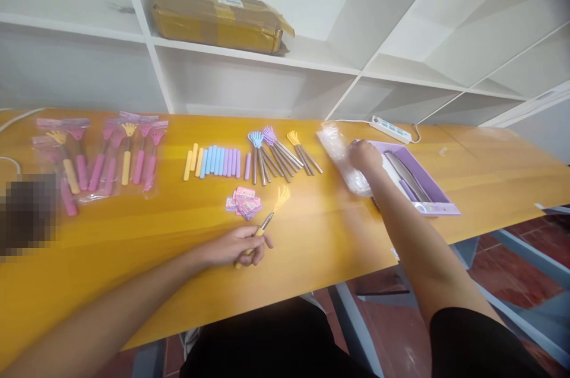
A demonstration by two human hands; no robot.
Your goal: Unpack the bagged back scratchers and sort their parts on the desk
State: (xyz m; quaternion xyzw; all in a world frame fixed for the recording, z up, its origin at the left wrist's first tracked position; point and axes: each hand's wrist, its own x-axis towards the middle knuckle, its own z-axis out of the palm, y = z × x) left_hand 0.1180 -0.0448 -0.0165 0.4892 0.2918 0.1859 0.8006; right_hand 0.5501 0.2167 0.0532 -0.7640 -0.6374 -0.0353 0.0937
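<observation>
My left hand [243, 245] is closed round the yellow handle of a back scratcher [280, 197], whose yellow hand-shaped head points up and away. Just beyond it lies a small pile of pink and blue printed cards [244, 202]. At the right, my right hand [365, 156] reaches onto a stack of clear plastic bags [341, 155], its fingers bent against the plastic; their tips are hidden. Beside that hand stands a purple box [414, 167] with metal rods and a purple handle in it.
Loose yellow, blue and purple handles [218, 161] lie in a row. Metal rods with hand-shaped heads [269, 155] fan out beside them. Bagged back scratchers [104, 155] lie at the left. A power strip [390, 129] sits behind the box; a carton [218, 19] is on the shelf.
</observation>
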